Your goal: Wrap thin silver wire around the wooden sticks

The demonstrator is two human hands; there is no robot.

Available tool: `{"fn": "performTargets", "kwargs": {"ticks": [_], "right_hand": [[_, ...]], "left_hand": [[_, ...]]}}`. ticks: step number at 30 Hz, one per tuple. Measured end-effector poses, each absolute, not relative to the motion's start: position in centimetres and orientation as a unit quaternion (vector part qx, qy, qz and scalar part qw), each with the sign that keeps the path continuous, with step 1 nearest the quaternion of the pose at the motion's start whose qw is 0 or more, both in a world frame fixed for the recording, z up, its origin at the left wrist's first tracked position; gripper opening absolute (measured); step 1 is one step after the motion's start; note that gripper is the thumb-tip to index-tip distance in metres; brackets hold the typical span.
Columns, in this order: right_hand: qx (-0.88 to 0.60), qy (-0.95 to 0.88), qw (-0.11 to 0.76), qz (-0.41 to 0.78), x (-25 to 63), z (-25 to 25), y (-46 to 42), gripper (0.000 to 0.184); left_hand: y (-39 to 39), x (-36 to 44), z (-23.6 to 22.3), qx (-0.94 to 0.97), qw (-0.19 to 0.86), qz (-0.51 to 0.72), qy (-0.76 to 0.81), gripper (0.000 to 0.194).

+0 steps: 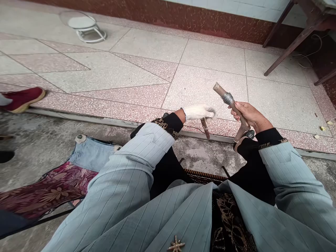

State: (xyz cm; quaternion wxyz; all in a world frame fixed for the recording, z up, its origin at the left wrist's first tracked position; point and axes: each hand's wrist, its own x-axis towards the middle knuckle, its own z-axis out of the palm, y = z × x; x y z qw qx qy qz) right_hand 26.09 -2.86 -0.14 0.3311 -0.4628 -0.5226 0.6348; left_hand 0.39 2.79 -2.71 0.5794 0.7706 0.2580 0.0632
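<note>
My left hand, in a white knit glove, is closed round a short brown stick-like piece that points down toward the step edge. Its upper part is hidden in the glove, so I cannot tell whether it is a tool handle. A thin dark line, perhaps wire, curves beside it. My bare right hand grips a forked wooden branch. Silvery wire is wound in a tight band round the branch just above my fingers. The branch's lower fork reaches down over my right knee.
A tiled raised floor ends in a step edge before my knees. A small white stool stands far left. At left are a red shoe and a folding seat with denim and patterned cloth. A wooden table leg stands right.
</note>
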Motion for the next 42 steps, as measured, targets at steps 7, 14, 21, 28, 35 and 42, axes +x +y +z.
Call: {"fn": "performTargets", "kwargs": {"ticks": [7,14,21,28,35,42], "right_hand": [[-0.464,-0.522,0.342,0.628,26.4,0.1,-3.0,0.048],[-0.438,-0.528,0.336,0.646,26.4,0.2,-3.2,0.045],[-0.412,-0.545,0.317,0.658,26.5,0.1,-3.3,0.042],[-0.376,-0.577,0.245,0.682,26.5,0.3,-3.9,0.038],[-0.306,-0.666,-0.030,0.680,27.3,0.3,-3.6,0.042],[-0.591,-0.739,-0.106,0.305,26.2,-0.9,-2.6,0.040]], "left_hand": [[3.0,0.4,-1.9,0.854,0.393,0.115,0.320,0.020],[3.2,0.7,-1.3,0.876,0.290,0.120,0.365,0.015],[2.5,1.0,-2.1,0.736,0.603,0.114,0.287,0.017],[2.0,1.6,-2.8,0.725,0.608,0.126,0.299,0.015],[2.3,1.1,-3.2,0.777,0.550,0.060,0.300,0.015],[0.4,2.0,-3.4,0.761,0.561,0.049,0.322,0.010]]}}
